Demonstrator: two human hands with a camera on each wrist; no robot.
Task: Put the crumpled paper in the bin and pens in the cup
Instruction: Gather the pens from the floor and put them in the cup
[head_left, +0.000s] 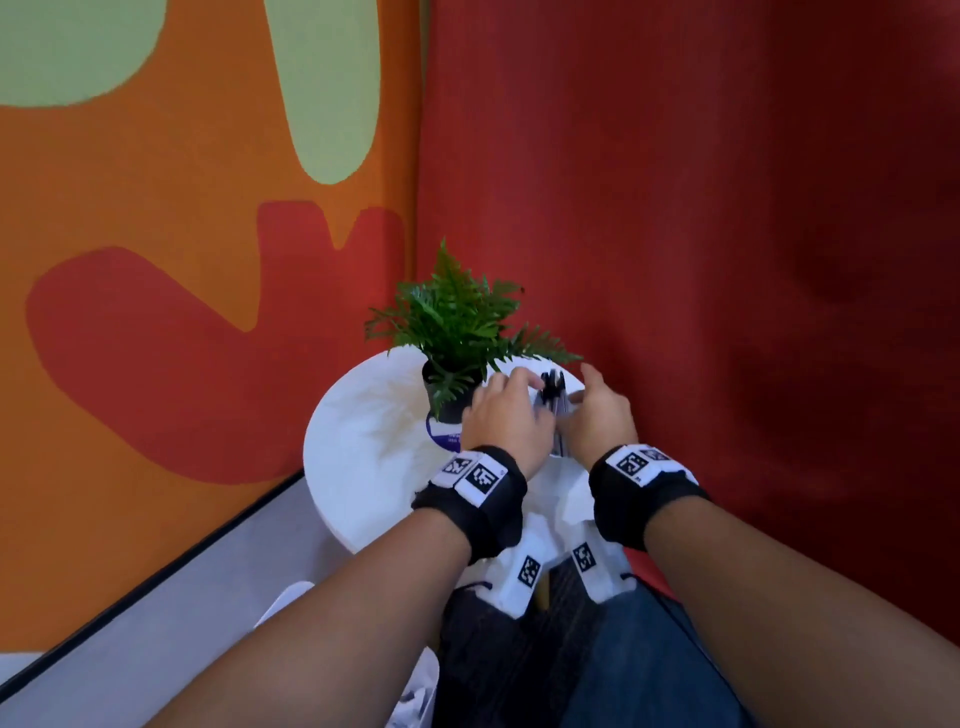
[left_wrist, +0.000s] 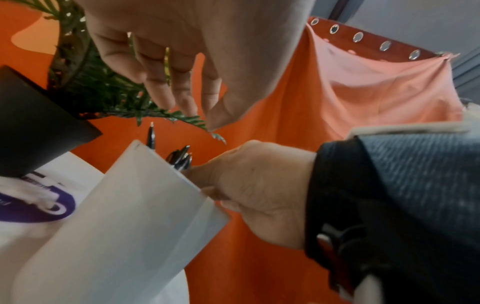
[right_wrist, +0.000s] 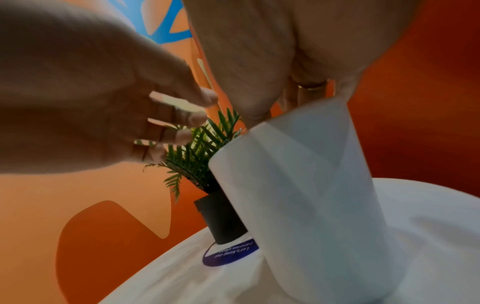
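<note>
A white cup (left_wrist: 130, 216) stands on the round white table (head_left: 363, 441), with several dark pens (left_wrist: 179, 158) sticking out of its top. In the head view the pens (head_left: 553, 384) show between my two hands, which hide most of the cup. My right hand (head_left: 597, 415) grips the cup (right_wrist: 298, 195) at its rim, thumb on one side and fingers on the other. My left hand (head_left: 498, 415) hovers beside the pen tops with straight fingers (left_wrist: 182, 88) and holds nothing. Crumpled paper (head_left: 418, 699) shows at the bottom edge, below my left forearm.
A fern in a black pot (head_left: 452, 332) stands on a purple sticker (head_left: 441, 436) just left of the cup, close to my left hand. An orange patterned wall is on the left and a red curtain (head_left: 727, 260) on the right, close behind the table.
</note>
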